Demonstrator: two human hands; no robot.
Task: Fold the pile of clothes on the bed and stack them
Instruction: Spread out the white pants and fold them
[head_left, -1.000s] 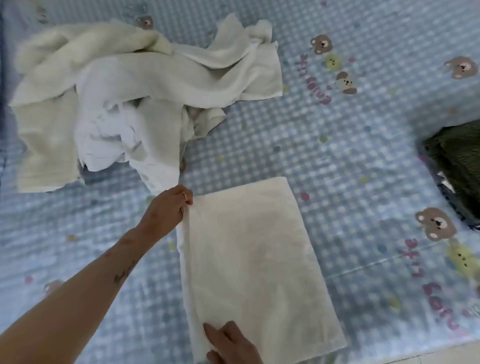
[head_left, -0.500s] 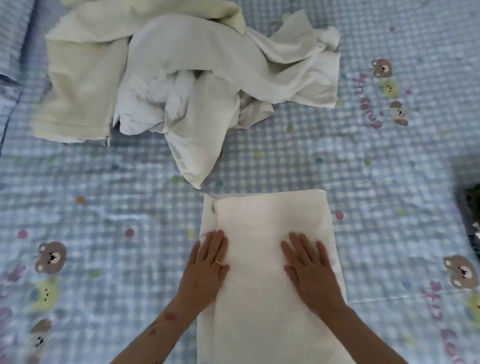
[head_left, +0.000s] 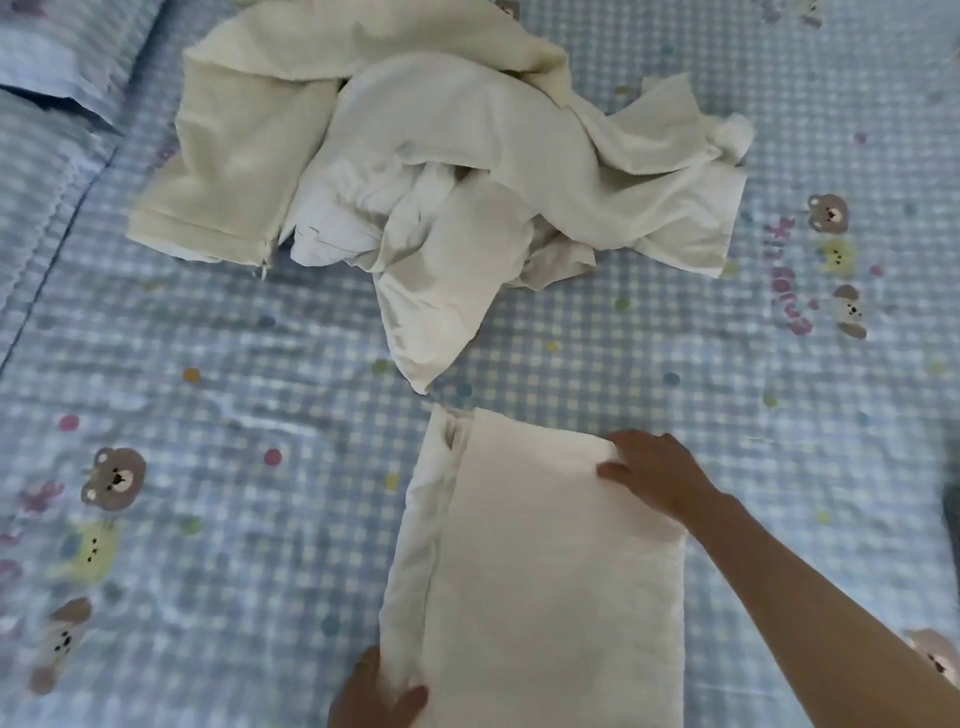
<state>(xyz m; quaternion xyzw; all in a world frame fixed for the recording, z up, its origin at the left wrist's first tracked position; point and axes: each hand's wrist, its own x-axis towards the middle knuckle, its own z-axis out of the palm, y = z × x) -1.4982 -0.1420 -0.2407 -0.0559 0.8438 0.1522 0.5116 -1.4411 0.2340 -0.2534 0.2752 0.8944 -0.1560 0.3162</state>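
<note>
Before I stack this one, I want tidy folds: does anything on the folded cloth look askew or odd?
Yes. The folded cloth has a bunched layer sticking out along its left edge, puckered at the far left corner, so that side isn't flush. The left hand grips the near left corner; the right hand holds the far right corner.

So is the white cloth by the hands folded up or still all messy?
Folded. The cream cloth lies as a flat rectangle with a doubled left edge; the right hand and left hand grip its corners.
</note>
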